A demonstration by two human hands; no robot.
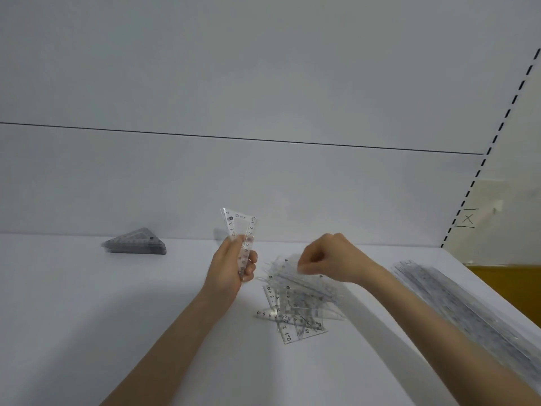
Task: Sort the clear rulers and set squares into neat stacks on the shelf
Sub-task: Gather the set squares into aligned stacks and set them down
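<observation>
The ruler stack (pixel 468 310) runs off the right edge (its markings a blur).

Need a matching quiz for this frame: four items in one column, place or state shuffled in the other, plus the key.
Things
1. held set squares
2. triangle stack
3. long ruler stack
4. loose pile

Place or state
A. laid lengthwise along the right side of the shelf
B. jumbled mid-shelf, by the right hand
C. upright, gripped in the left hand
D. neat, flat, at the far left

Pairs: 1-C, 2-D, 3-A, 4-B
</observation>
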